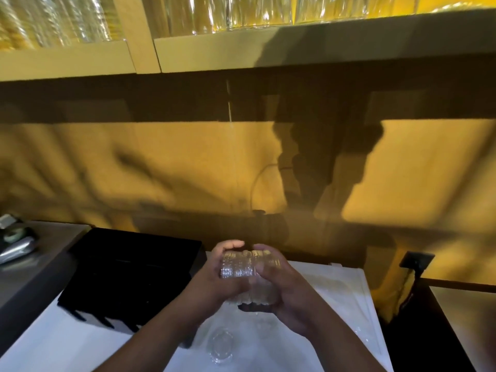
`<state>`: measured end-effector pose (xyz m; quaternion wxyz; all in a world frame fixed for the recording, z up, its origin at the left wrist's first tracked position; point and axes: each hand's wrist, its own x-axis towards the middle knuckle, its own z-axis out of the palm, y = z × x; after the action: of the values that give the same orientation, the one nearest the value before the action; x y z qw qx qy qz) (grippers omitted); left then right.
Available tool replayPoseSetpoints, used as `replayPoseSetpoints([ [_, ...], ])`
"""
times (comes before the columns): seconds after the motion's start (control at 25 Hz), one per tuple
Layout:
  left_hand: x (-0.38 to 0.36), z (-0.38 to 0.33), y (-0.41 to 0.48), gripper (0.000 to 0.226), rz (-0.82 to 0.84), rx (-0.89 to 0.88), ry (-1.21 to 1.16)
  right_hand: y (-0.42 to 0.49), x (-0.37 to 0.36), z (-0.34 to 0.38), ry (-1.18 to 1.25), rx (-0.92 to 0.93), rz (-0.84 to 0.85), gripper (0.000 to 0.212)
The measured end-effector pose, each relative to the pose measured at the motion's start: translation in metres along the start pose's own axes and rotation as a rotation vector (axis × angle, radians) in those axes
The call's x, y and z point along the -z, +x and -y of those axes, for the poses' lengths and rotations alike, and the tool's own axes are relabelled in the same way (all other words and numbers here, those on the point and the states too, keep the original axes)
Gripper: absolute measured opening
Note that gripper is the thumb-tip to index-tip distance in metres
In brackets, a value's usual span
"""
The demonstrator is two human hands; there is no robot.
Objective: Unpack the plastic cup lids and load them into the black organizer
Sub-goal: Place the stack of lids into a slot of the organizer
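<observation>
White counter [80, 342], black organizer [128, 275] at left, both hands [214, 275] [284, 291] gripping stacked clear lids [249, 264] just beside it

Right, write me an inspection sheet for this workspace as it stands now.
Surface: white table, brightly lit.
Job's things: stack of clear lids held above the table; black organizer on the table at left, contents cannot be told; clear plastic piece, perhaps a lid, lying below the hands.
Clutter: silvery items on the grey counter far left, too blurred to name.
Grippers: left hand and right hand both grip the stack.
Cables: thin wire on the wall; dark cord below the wall socket.
Surroundings: yellow wall; glass-fronted cabinets overhead.
</observation>
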<state>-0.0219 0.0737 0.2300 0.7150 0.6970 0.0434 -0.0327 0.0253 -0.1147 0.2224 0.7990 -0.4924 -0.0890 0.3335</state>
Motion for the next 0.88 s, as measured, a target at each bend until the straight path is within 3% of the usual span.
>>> replayPoseSetpoints([
  [0.2,0.022,0.005,-0.008,0.081,-0.088,0.019,-0.07,0.02,-0.034,-0.012,-0.115,-0.013,-0.097,0.035],
  [0.4,0.08,0.003,-0.022,0.074,-0.093,-0.029,-0.16,0.058,-0.082,-0.028,-0.018,-0.033,-0.158,0.028],
  [0.48,0.098,-0.001,-0.021,0.067,-0.075,-0.008,-0.245,0.062,-0.093,-0.034,-0.035,-0.021,-0.156,0.027],
  [0.56,0.203,-0.004,-0.044,0.051,-0.073,-0.023,-0.303,0.106,-0.183,-0.068,-0.03,-0.034,-0.145,0.025],
  [0.64,0.204,-0.005,-0.045,0.043,-0.071,-0.002,-0.247,0.104,-0.19,-0.069,-0.048,-0.009,-0.146,0.025],
  [0.72,0.22,-0.005,-0.053,0.056,-0.083,0.003,-0.233,0.117,-0.205,-0.078,-0.059,-0.013,-0.15,0.029],
  [0.88,0.29,0.003,-0.068,0.118,0.045,0.006,-0.173,0.14,-0.255,-0.11,-0.07,-0.061,-0.084,0.035],
])
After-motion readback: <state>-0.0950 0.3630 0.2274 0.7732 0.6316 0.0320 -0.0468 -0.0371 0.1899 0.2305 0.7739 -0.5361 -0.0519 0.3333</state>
